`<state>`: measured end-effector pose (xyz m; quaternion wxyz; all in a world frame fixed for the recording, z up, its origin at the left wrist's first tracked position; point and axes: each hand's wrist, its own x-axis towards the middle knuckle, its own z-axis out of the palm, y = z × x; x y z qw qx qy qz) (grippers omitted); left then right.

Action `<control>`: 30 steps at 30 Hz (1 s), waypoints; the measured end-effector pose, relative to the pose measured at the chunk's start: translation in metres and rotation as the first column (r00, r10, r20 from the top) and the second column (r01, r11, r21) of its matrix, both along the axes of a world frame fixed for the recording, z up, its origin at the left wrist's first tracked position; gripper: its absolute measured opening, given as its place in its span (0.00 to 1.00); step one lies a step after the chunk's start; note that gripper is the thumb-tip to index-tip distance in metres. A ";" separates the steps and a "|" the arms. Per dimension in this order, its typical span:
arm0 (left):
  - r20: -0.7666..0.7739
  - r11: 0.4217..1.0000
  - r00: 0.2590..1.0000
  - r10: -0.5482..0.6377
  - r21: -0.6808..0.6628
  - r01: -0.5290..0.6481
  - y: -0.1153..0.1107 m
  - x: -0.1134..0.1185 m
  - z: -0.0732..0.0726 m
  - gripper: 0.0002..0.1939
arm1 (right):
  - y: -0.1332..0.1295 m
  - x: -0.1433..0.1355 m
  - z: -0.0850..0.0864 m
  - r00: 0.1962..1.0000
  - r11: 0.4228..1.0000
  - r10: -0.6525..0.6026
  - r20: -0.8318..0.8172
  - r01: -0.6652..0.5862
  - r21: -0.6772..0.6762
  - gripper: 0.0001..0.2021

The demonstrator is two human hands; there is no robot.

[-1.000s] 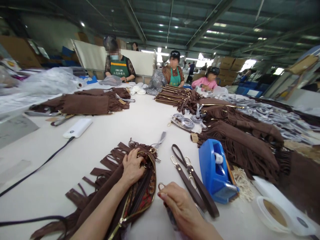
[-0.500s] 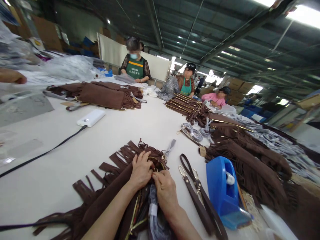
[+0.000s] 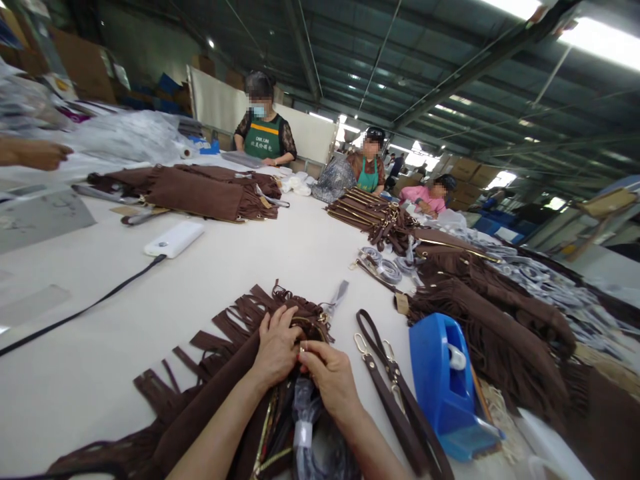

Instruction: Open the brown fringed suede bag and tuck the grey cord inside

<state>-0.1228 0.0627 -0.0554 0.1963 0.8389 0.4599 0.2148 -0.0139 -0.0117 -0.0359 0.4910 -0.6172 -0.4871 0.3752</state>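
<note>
a brown fringed bag point(image 3: 200, 407) lies open on a white table point(image 3: 285, 257), a plastic-wrapped strap point(image 3: 303, 433) at its mouth, where the right hand point(image 3: 333, 380) has come in beside the left hand point(image 3: 277, 343), pinching a small metal piece point(image 3: 303, 348); left fingers spread, their hold unclear.

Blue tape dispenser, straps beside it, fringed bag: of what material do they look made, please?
Tape dispenser: probably hard plastic, glossy, with a smooth moulded body.
Straps: leather or imitation, smooth, slightly shiny; their rings look like polished metal.
Fringed bag: suede or suede-like fabric, matt, with soft, limp fringe.
</note>
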 end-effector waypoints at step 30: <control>0.023 0.999 0.999 0.030 -0.028 -0.030 -0.005 0.001 0.006 0.04 | -0.006 -0.002 -0.006 0.746 0.976 -0.215 0.630 0.195 0.102 0.10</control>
